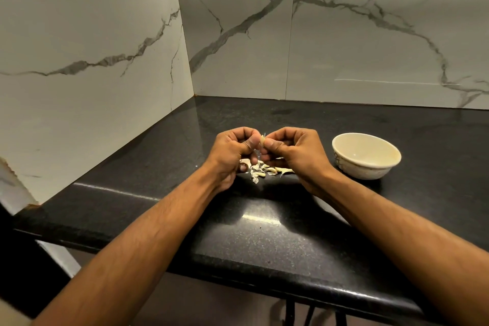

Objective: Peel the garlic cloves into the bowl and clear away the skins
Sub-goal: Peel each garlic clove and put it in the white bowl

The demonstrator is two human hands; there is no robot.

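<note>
Both hands, left hand (234, 148) and right hand (292, 147), pinch one garlic clove (262, 139) between curled fingers, its long axis upright. Skins (264, 170) litter the bench (264, 233) below; the bowl (366, 155) stands at the right.

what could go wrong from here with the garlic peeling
Both the left hand and right hand pinch the small pale garlic clove over the black stone counter, not over the cream ceramic bowl, so it may drop into the papery white skins and get swept away with them.

Garlic clove (262, 139) between both hands
</note>
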